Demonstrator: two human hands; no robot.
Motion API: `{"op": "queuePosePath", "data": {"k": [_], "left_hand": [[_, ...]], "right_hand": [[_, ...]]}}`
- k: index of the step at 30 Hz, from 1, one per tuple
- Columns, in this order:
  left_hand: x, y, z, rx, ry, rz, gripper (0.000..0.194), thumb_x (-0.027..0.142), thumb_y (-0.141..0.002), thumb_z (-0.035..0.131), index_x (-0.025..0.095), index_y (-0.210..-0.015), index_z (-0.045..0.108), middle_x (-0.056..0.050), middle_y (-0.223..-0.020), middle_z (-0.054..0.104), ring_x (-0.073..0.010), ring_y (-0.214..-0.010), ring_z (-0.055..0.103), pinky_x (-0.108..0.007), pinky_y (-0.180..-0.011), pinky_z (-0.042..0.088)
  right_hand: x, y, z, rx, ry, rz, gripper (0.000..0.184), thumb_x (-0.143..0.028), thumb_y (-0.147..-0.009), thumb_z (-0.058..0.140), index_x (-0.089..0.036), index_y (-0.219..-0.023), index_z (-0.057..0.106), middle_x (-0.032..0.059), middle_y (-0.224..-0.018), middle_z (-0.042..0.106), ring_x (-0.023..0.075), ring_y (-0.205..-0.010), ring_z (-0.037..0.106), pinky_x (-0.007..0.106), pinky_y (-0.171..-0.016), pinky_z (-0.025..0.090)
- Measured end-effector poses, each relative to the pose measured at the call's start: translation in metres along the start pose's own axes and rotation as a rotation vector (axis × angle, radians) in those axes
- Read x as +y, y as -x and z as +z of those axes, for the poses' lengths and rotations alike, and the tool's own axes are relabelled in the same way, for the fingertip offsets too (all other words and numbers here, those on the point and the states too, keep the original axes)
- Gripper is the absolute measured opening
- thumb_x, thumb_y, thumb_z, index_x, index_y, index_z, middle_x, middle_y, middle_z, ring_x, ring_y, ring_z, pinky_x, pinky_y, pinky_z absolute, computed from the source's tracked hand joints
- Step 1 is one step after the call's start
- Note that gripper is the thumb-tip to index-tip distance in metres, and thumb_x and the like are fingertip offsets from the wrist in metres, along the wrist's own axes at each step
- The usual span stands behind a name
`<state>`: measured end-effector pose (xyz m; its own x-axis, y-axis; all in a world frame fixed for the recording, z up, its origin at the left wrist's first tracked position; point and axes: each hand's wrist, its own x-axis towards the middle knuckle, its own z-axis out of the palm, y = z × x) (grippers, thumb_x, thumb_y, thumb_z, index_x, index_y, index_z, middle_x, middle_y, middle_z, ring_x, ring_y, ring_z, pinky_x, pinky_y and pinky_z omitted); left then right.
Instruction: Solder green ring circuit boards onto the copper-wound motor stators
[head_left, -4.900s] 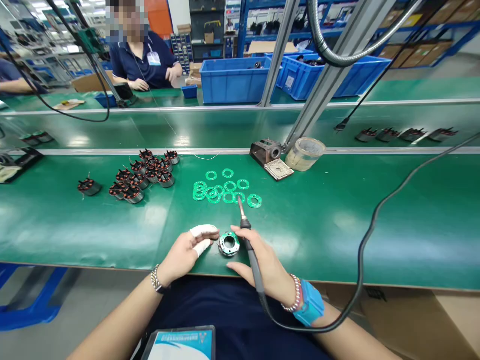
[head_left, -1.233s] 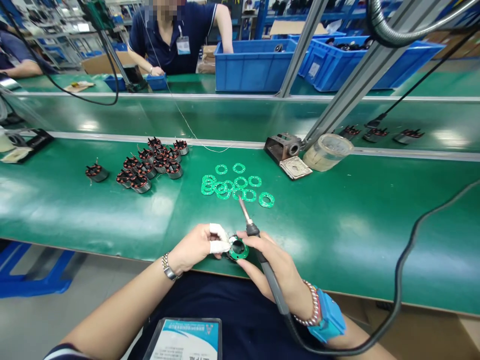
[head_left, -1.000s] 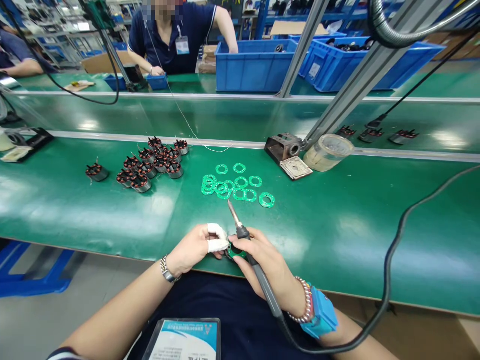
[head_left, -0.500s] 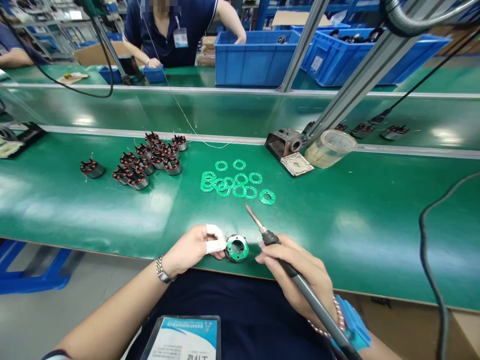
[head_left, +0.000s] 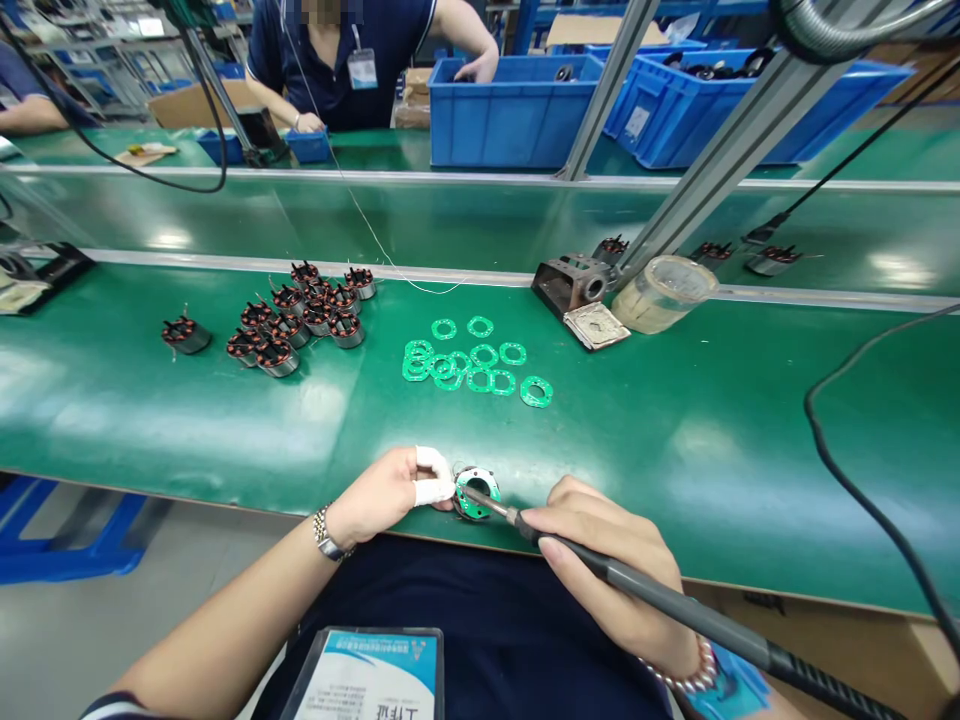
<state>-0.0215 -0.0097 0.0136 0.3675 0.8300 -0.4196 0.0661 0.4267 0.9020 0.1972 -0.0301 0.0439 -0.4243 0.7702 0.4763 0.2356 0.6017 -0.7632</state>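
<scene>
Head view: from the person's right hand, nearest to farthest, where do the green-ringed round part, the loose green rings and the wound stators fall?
From the right hand:
1. Green-ringed round metal part: just left, at the bench's front edge.
2. Loose green rings: farther up the bench, ahead and left.
3. Wound stators: farthest, well to the left.

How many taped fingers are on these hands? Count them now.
2, both on the left hand: the upper taped finger and the lower taped finger, beside the green-ringed metal part. The right hand, holding a soldering iron, shows none, though its far side is hidden.
</scene>
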Motion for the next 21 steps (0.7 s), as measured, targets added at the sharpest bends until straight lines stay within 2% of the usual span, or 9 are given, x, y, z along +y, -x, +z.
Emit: {"op": "queuePosePath", "data": {"k": [7, 13, 15, 17, 19, 21], "left_hand": [[0.001, 0.0, 0.001, 0.002, 0.0, -0.004, 0.011, 0.022, -0.064, 0.065, 0.015, -0.063, 0.057, 0.002, -0.06, 0.06, -0.0148, -0.063, 0.059, -0.024, -0.064, 0.043], [0.0, -0.001, 0.0, -0.011, 0.013, 0.0, 0.012, 0.021, -0.065, 0.066, 0.014, -0.063, 0.057, 0.001, -0.06, 0.059, -0.0132, -0.062, 0.058, -0.024, -0.064, 0.043], [0.0, -0.001, 0.0, -0.016, 0.021, -0.002, 0.013, 0.022, -0.065, 0.067, 0.014, -0.063, 0.057, 0.001, -0.061, 0.059, -0.0129, -0.062, 0.058, -0.024, -0.064, 0.044], [0.001, -0.001, 0.001, -0.018, 0.041, 0.004, 0.014, 0.022, -0.064, 0.068, 0.014, -0.064, 0.057, 0.001, -0.063, 0.059, -0.0122, -0.062, 0.057, -0.024, -0.066, 0.045], [0.001, 0.002, 0.001, -0.008, 0.06, 0.007, 0.015, 0.024, -0.064, 0.069, 0.014, -0.067, 0.058, 0.001, -0.066, 0.06, -0.0116, -0.062, 0.058, -0.025, -0.067, 0.046], [-0.001, 0.007, 0.001, 0.027, 0.076, -0.003, 0.016, 0.026, -0.068, 0.067, 0.014, -0.075, 0.059, 0.0, -0.069, 0.062, -0.0125, -0.064, 0.059, -0.026, -0.068, 0.047]], "right_hand": [[-0.001, 0.0, -0.001, -0.017, -0.012, 0.002, 0.023, -0.006, -0.078, 0.05, -0.018, -0.092, 0.063, 0.0044, -0.063, 0.059, 0.0158, -0.057, 0.052, 0.03, -0.051, 0.046], [0.009, -0.003, -0.001, -0.003, -0.013, -0.096, 0.023, -0.014, -0.083, 0.051, -0.018, -0.105, 0.056, 0.0014, -0.063, 0.057, 0.014, -0.058, 0.053, 0.027, -0.053, 0.047], [0.015, -0.01, 0.002, -0.085, 0.034, -0.134, 0.021, -0.011, -0.083, 0.05, -0.019, -0.102, 0.055, 0.0025, -0.069, 0.06, 0.0149, -0.066, 0.055, 0.027, -0.059, 0.049], [0.02, -0.02, 0.004, -0.255, 0.092, -0.154, 0.021, -0.009, -0.08, 0.052, -0.019, -0.099, 0.054, 0.0062, -0.085, 0.064, 0.019, -0.087, 0.055, 0.033, -0.073, 0.05], [0.024, -0.028, 0.005, -0.432, 0.14, -0.148, 0.026, -0.006, -0.077, 0.054, -0.019, -0.1, 0.053, 0.0083, -0.099, 0.063, 0.0224, -0.104, 0.05, 0.037, -0.084, 0.047], [0.028, -0.032, 0.007, -0.508, 0.17, -0.139, 0.029, -0.005, -0.076, 0.055, -0.018, -0.102, 0.052, 0.0086, -0.103, 0.061, 0.0223, -0.105, 0.049, 0.037, -0.085, 0.047]]}}
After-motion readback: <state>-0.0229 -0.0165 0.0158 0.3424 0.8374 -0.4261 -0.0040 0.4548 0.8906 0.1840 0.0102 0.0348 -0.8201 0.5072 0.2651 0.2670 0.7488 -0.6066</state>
